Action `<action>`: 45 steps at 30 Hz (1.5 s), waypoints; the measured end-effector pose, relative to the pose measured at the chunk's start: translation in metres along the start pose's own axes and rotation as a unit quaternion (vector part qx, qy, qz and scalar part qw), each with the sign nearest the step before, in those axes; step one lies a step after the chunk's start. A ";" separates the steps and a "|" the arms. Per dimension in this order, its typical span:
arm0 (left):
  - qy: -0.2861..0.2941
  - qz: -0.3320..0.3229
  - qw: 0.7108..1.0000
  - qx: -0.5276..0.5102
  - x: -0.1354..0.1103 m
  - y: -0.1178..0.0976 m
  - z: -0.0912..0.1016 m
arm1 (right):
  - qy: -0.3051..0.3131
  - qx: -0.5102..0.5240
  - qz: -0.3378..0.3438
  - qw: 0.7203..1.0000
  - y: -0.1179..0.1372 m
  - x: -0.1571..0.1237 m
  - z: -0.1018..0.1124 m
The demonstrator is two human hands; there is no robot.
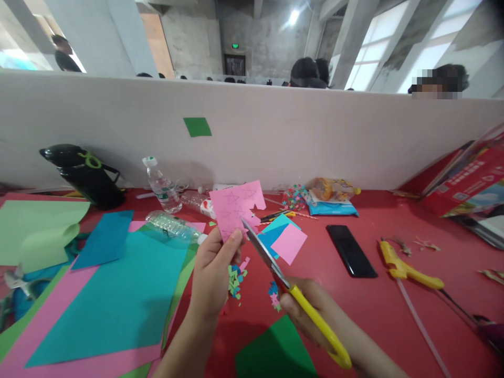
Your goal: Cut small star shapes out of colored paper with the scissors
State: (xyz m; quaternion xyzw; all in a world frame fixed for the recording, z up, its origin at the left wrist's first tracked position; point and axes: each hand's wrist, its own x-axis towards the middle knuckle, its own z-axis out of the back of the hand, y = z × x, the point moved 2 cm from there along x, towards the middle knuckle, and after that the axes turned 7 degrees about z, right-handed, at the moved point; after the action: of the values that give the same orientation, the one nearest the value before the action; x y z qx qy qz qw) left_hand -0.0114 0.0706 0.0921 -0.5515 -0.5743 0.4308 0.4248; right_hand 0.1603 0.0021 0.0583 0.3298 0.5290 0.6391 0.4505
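Pinched between the thumb and fingers of my left hand [218,262] is a pink sheet of paper [232,205] with stars drawn on it and a notched right edge. My right hand [311,304] grips yellow-handled scissors [271,257], their blades pointing up and left against the paper's lower right side. Small green and blue paper scraps [235,281] lie beneath my left hand. Close to my right hand sits a little group of pink and blue cut stars [274,296]. A dark green sheet [275,352] lies at the front edge.
Coloured sheets [114,299] cover the left side. Plastic bottles [161,184] and a black flask [86,176] stand or lie near the white partition [275,136]. To the right are a phone [350,251], a yellow glue gun [409,270] with its cord, and a red box [468,178].
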 end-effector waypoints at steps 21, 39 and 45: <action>0.010 -0.036 0.999 -0.001 0.009 0.002 0.007 | 0.016 0.067 -0.008 0.998 -0.008 0.004 -0.005; -0.051 -0.072 0.989 0.121 0.011 -0.005 0.008 | 0.039 0.031 -0.041 0.998 -0.010 0.002 -0.007; -0.014 -0.044 0.977 0.207 0.016 -0.011 0.018 | 0.063 -0.008 -0.016 0.998 -0.005 0.002 0.004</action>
State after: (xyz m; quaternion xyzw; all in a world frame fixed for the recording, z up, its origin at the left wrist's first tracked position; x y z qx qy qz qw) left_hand -0.0321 0.0859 0.0985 -0.4197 -0.5021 0.5292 0.5401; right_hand 0.1643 0.0053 0.0546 0.2766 0.5570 0.6553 0.4288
